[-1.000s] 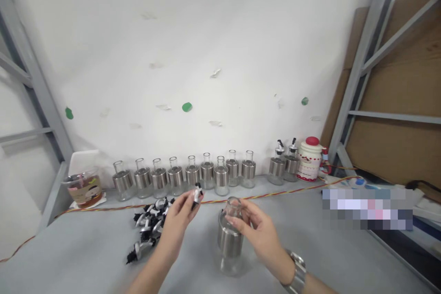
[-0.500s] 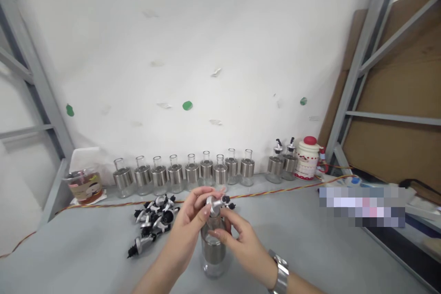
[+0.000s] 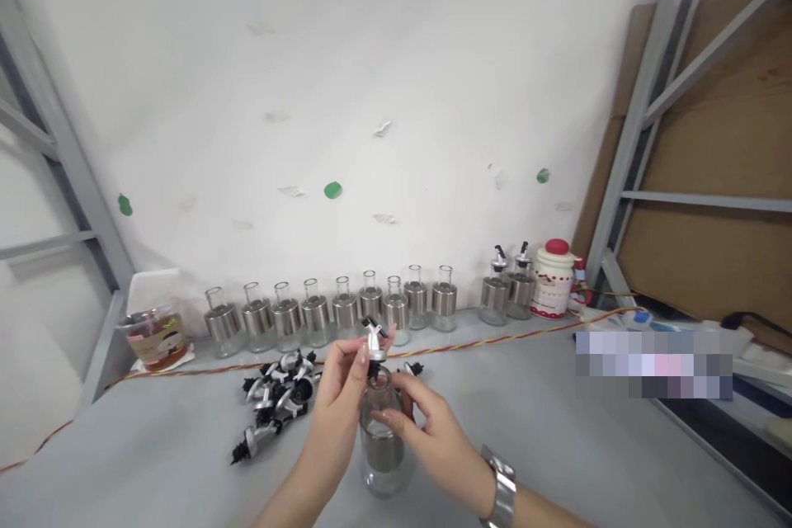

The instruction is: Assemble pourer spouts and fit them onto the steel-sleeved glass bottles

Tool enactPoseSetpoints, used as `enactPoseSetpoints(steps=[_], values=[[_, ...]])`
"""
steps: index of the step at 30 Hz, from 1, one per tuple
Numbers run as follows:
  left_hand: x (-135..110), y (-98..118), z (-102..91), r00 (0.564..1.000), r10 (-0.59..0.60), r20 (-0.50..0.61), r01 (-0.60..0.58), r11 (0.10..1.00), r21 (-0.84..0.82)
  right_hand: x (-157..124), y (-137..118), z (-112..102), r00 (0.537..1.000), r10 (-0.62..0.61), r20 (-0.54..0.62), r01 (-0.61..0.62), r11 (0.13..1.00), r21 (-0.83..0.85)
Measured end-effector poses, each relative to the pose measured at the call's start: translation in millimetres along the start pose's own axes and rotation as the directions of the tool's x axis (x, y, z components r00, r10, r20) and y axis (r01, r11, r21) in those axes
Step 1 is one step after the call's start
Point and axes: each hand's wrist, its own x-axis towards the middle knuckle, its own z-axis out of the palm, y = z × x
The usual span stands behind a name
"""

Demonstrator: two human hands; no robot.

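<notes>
A glass bottle [image 3: 382, 447] with a brushed metal band stands upright on the grey table in front of me. My right hand [image 3: 421, 421] is closed round its neck and shoulder, thumb at the front. My left hand [image 3: 350, 384] pinches a silver and black pourer spout [image 3: 374, 341] over the bottle's mouth, its spout end pointing up. The stopper end is at the rim; how far it reaches inside I cannot tell. Left of my left hand lies a pile of similar pourer spouts [image 3: 278, 388], and one more pourer [image 3: 413, 369] shows partly behind my right hand.
Several open bottles [image 3: 315, 315] line the wall, and two bottles with pourers [image 3: 495, 297] stand farther right. Beside those is a white jar with a red lid [image 3: 553, 285]. A plastic tub [image 3: 154, 338] sits at back left. A twisted cord [image 3: 483, 341] crosses the table.
My left hand has turned the pourer from lying sideways at the bottle's mouth to upright above it. My right hand still holds the bottle in place.
</notes>
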Motion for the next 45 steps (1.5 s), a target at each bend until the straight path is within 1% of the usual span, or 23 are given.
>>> enactPoseSetpoints(steps=[3,7,10,13,16,18,20,22,24,25,26,27,29,31,33,34,37,39,42,45], values=[[-1.7,-1.3,-2.7,0.999,0.042,0.031,-0.045,0.992,0.115,0.0,2.7,-0.2,1.0,-0.014,-0.015,0.014,1.0,-0.005],[-4.2,1.4,-4.8,0.992,0.038,0.125,-0.047,0.996,0.075,-0.6,8.4,-1.8,0.998,-0.04,-0.044,0.039,0.999,-0.029],[-4.9,6.0,-4.3,0.986,0.024,0.165,-0.035,0.997,0.067,-2.6,13.3,-3.1,0.997,-0.049,-0.062,0.045,0.997,-0.06],[-6.3,9.9,-3.3,0.987,0.004,0.164,-0.025,0.991,0.128,-5.7,16.8,-4.1,0.993,-0.071,-0.093,0.061,0.992,-0.107],[-8.5,12.0,-3.2,0.99,0.025,0.139,-0.057,0.972,0.226,-8.5,17.8,-5.7,0.98,-0.153,-0.128,0.127,0.973,-0.192],[-9.5,12.6,-3.7,0.991,0.058,0.118,-0.09,0.952,0.292,-9.3,16.8,-7.5,0.951,-0.262,-0.165,0.208,0.935,-0.288],[-9.6,12.6,-4.2,0.992,0.072,0.103,-0.103,0.935,0.34,-9.2,14.5,-9.9,0.898,-0.402,-0.179,0.307,0.863,-0.401],[-9.1,12.0,-4.3,0.993,0.054,0.105,-0.089,0.926,0.368,-8.6,11.3,-12.5,0.835,-0.533,-0.138,0.408,0.768,-0.493],[-8.6,10.5,-4.9,0.99,0.038,0.138,-0.09,0.913,0.397,-8.0,8.1,-14.7,0.781,-0.622,-0.062,0.494,0.676,-0.547],[-8.5,9.3,-5.8,0.986,0.047,0.16,-0.111,0.9,0.421,-7.9,6.8,-15.4,0.762,-0.647,-0.031,0.522,0.642,-0.562],[-8.4,7.8,-7.2,0.981,0.064,0.183,-0.142,0.88,0.453,-8.0,5.7,-15.9,0.755,-0.655,-0.013,0.532,0.624,-0.572],[-8.4,6.0,-9.2,0.974,0.088,0.207,-0.182,0.85,0.494,-8.1,5.0,-16.1,0.759,-0.651,-0.007,0.528,0.622,-0.579],[-8.1,1.9,-14.8,0.956,0.148,0.254,-0.274,0.762,0.587,-8.6,4.2,-16.4,0.784,-0.621,-0.018,0.495,0.642,-0.585],[-7.7,-2.2,-21.0,0.916,0.213,0.339,-0.394,0.638,0.662,-8.8,3.7,-17.0,0.804,-0.594,-0.02,0.468,0.654,-0.594],[-7.2,-4.9,-25.5,0.874,0.252,0.415,-0.484,0.524,0.701,-8.4,2.6,-18.3,0.807,-0.59,0.003,0.468,0.637,-0.612],[-7.1,-5.5,-26.8,0.862,0.262,0.434,-0.507,0.483,0.714,-7.8,1.7,-19.4,0.808,-0.589,0.02,0.471,0.625,-0.622],[-6.7,-4.0,-26.7,0.845,0.302,0.442,-0.532,0.389,0.752,-5.4,-1.9,-23.5,0.811,-0.58,0.084,0.486,0.585,-0.649],[-6.2,-1.0,-24.8,0.821,0.343,0.456,-0.557,0.306,0.772,-3.9,-3.8,-26.6,0.799,-0.586,0.133,0.512,0.548,-0.662],[-4.7,4.1,-22.3,0.764,0.37,0.529,-0.61,0.147,0.779,-2.8,-4.4,-29.8,0.787,-0.592,0.175,0.538,0.518,-0.666],[-3.9,6.2,-21.4,0.69,0.384,0.614,-0.662,-0.007,0.749,-3.2,-3.4,-30.3,0.794,-0.589,0.149,0.528,0.546,-0.651]])
